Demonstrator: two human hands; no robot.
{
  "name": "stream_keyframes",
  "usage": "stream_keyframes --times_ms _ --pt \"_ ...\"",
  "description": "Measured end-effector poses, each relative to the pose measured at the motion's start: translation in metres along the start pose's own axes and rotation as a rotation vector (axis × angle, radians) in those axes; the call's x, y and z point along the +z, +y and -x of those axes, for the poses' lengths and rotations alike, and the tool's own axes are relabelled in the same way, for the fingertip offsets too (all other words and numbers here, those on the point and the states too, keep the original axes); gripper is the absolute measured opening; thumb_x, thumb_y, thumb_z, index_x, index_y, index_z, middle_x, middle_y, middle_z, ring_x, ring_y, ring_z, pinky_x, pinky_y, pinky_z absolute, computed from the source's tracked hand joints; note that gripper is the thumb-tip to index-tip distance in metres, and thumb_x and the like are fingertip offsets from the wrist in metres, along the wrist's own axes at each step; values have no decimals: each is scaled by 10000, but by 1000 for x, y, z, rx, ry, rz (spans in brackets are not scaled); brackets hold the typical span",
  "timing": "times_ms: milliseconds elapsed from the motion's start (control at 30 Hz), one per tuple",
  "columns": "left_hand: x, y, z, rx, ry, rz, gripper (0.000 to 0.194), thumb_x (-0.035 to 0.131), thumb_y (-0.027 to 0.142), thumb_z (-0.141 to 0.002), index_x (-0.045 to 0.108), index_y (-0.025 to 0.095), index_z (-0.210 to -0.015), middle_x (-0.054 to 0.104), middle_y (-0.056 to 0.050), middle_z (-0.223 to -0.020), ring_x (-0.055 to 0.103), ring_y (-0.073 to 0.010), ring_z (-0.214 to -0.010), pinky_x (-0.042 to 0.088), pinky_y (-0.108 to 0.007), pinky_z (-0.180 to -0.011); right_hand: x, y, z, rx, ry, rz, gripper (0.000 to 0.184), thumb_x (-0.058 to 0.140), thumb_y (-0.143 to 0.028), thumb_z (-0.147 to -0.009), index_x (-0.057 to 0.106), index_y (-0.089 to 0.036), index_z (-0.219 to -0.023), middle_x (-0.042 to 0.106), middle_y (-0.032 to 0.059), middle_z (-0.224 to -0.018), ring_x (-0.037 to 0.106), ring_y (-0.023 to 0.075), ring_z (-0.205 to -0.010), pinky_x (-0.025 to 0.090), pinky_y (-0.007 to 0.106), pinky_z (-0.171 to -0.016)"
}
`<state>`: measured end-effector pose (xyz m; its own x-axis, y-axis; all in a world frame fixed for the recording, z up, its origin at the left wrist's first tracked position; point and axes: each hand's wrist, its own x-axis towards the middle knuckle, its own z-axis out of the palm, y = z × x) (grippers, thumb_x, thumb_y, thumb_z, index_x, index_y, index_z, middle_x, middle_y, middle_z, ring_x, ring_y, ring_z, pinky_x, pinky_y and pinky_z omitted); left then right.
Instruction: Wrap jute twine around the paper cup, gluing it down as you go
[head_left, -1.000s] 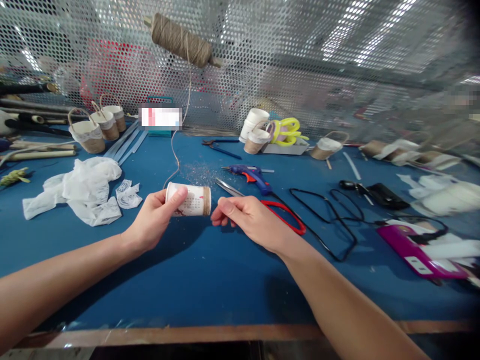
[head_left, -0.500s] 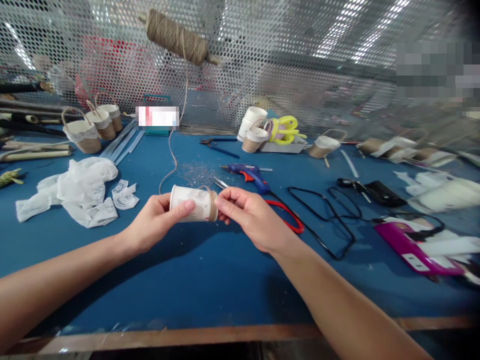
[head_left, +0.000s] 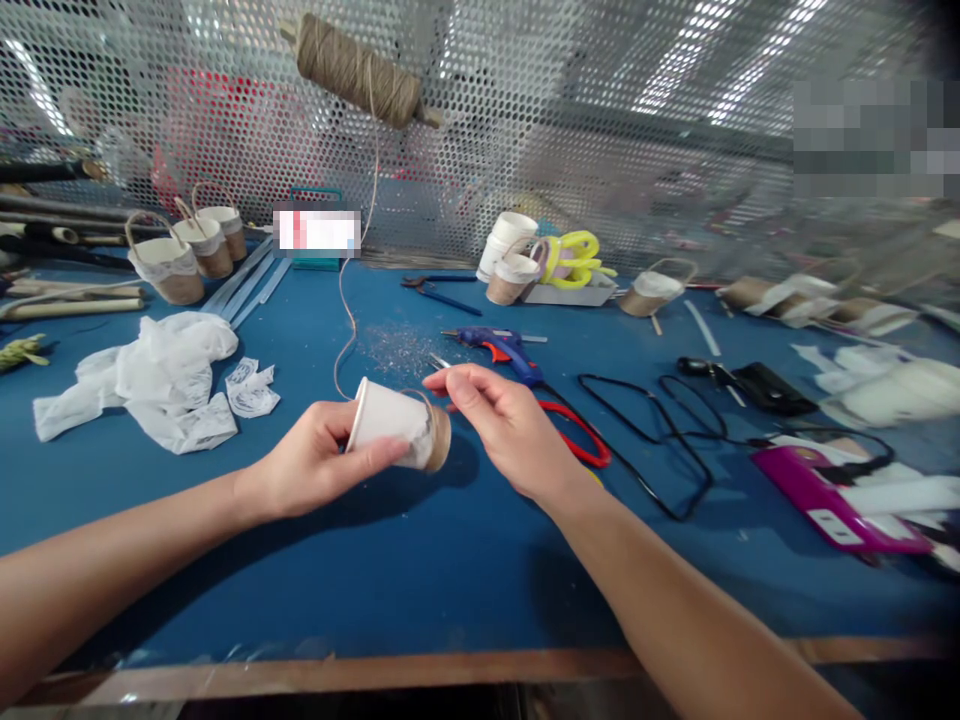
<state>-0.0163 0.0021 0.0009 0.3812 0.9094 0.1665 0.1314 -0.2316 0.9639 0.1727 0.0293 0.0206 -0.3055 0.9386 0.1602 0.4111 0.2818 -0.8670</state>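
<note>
A white paper cup [head_left: 390, 420] lies tilted in my left hand [head_left: 319, 460], which grips its side with the thumb in front. Brown twine [head_left: 439, 440] is wrapped round the narrow base of the cup, at its right end. Close above that band, my right hand [head_left: 499, 420] is closed in a pinch on the twine, though its fingertips partly hide the strand. A loose loop of twine arcs over the upper side of the cup. From a twine spool [head_left: 356, 70] on the mesh, a strand runs down behind the cup.
A blue glue gun [head_left: 495, 348], pliers [head_left: 442, 290] and red-handled scissors [head_left: 577, 435] lie beyond my hands. White lace [head_left: 165, 375] and several small twine-based cups [head_left: 176, 270] are at left. A purple glue gun [head_left: 832, 500] and black cable [head_left: 675, 470] lie at right.
The cup has tilted, its base swinging down and right in my left hand. My right fingers have come off the cup's base and sit slightly higher, apart from it.
</note>
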Motion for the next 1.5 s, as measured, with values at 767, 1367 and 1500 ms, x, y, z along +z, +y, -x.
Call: stream_keyframes --times_ms 767,1367,1500 --pt "-3 -3 -8 -170 59 264 236 644 298 -711 691 138 -877 713 -58 -852 621 -163 -742 466 -243 -696 -4 0 1 90 -220 -205 295 582 -349 -773 534 -182 -1011 607 50 -1000 589 144 -854 498 303 -764" --pt "2 -3 -6 -270 24 262 218 597 334 -737 665 127 -721 653 6 -646 541 -105 -587 409 -209 -585 9 -4 13 -286 -285 12 360 298 -345 -917 539 -203 -1144 448 76 -1255 386 164 -1189 313 381 -1005" --pt "3 -6 -5 -281 54 224 240 597 350 -727 649 129 -648 604 23 -571 482 -86 -514 368 -200 -514 10 -4 13 -264 -277 -35 374 283 -368 -919 560 -212 -1116 469 63 -1245 404 155 -1175 303 373 -1012"
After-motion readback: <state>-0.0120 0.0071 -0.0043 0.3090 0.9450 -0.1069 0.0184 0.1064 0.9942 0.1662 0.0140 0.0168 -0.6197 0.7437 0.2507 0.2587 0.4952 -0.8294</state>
